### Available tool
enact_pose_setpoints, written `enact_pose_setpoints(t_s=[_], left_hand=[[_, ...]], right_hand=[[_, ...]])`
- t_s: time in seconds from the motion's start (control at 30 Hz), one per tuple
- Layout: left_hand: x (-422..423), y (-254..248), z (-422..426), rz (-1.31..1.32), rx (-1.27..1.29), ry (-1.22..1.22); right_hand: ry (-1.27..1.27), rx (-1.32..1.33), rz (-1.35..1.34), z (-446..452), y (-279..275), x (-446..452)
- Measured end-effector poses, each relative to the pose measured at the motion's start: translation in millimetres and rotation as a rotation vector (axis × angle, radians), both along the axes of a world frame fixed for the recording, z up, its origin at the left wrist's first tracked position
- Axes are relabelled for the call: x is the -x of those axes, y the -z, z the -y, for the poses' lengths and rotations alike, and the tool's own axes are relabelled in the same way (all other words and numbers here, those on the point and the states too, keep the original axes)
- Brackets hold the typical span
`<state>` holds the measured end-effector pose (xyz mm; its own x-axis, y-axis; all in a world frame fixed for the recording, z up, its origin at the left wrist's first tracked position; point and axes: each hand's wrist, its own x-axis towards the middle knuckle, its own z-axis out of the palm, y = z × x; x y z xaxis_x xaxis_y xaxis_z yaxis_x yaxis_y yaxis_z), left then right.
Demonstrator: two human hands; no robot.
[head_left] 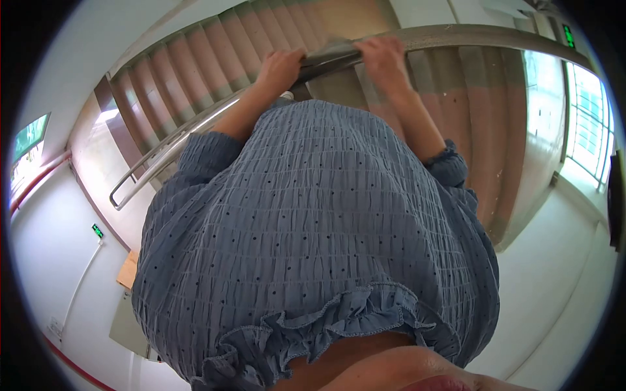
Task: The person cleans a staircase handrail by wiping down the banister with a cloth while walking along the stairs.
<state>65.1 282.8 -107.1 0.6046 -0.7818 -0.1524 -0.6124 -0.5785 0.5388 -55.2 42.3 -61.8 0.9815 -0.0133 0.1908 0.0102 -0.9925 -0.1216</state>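
At the top centre, a metal handrail [450, 36] curves above the stairs. My left hand [280, 70] is closed at its left part, with the fingers curled towards the middle. On the other side my right hand [385, 60] is closed too, lying against the rail and slightly blurred. Between both hands is a greyish, smeared patch [336, 49] over the dark metal; I cannot make out whether it is a cloth or part of the rail. The fingertips of both hands reach this patch.
Stair steps [189, 72] rise at the upper left, and more steps [460, 111] lie at the right. A lower metal rail [147, 173] ends in a loop at the left. A barred window [590, 124] is at the right; a wooden box [127, 269] is at the lower left.
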Motion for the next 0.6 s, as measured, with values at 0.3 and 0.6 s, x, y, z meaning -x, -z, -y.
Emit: enact_pose_setpoints(t_s=[0.3, 0.6], left_hand=[[-4.8, 25.2, -10.1, 0.133, 0.037, 0.049], [-29.7, 5.1, 11.7, 0.279, 0.262, -0.015]], right_hand=[[0.017, -0.079, 0.005, -26.5, 22.8, 16.0], [0.062, -0.076, 0.134, 5.5, -10.0, -23.6]])
